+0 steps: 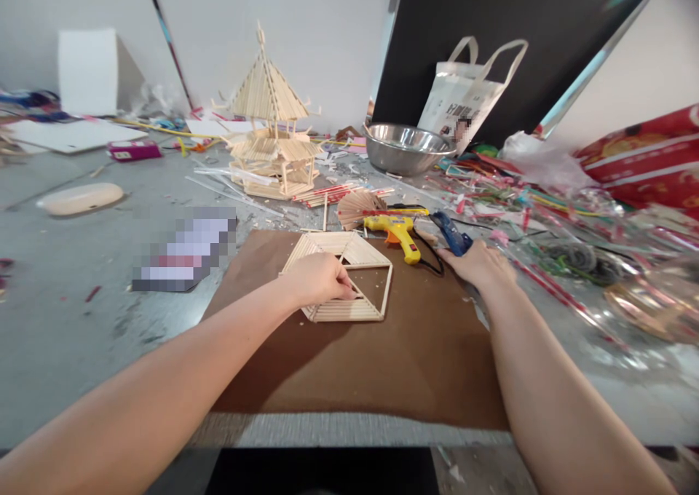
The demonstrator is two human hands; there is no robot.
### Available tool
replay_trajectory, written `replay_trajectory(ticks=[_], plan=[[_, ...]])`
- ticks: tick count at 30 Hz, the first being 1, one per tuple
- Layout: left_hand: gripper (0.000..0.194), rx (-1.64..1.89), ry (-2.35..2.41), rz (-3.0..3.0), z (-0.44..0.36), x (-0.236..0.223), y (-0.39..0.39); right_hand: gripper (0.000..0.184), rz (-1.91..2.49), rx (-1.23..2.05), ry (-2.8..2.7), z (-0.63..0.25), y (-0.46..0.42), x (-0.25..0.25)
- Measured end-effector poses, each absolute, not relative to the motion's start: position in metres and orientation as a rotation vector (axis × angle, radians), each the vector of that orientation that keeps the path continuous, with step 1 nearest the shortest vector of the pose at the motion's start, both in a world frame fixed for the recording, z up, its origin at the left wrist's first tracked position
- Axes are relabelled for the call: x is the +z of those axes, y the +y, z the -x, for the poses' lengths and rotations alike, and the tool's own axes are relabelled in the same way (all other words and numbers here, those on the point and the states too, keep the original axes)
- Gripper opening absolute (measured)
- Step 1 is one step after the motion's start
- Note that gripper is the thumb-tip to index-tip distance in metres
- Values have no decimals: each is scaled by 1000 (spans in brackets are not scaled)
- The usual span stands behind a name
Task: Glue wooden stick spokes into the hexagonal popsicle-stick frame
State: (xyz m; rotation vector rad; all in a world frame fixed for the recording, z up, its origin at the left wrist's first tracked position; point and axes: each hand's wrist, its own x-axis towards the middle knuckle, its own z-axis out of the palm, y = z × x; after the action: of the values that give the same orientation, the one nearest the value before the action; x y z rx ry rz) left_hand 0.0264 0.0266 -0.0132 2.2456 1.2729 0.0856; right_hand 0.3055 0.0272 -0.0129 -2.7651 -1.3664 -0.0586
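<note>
A six-sided frame of pale wooden sticks [349, 311] lies flat, part of it filled with rows of sticks and part open. My left hand [320, 276] reaches over its left side, fingers pinched together at a wooden stick [356, 296] by the lower rows; the palm hides some of the frame. To the right, my right hand [486, 263] is closed about the near end of a blue hand tool [452, 233], whose exact kind I cannot make out. Between the two hands rests a yellow glue gun [401, 236] with an orange trigger and a black cord.
Brown sheet [382, 378] lies under the frame. Behind stand a stick-built pavilion [270, 94], a metal bowl [407, 149] and a white bag [459, 102]. Red-tipped sticks [333, 193] lie near the pavilion. Plastic scraps and wires [573, 258] clutter the right; a white oblong case [81, 199] sits left.
</note>
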Motion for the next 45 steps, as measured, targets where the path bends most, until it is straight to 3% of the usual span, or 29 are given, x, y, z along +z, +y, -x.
replay_trajectory(ticks=[36,41,45], plan=[[26,32,1213,-2295,-26,-10,26,78,2768,-72,-1351,-302,29,-23],[27,20,1227,-2308,-26,-10,26,64,2644,-186,-1440,-296,29,-17],[27,3,1239,-2314,-27,-8,25,46,2244,-367,-1751,-282,28,-16]])
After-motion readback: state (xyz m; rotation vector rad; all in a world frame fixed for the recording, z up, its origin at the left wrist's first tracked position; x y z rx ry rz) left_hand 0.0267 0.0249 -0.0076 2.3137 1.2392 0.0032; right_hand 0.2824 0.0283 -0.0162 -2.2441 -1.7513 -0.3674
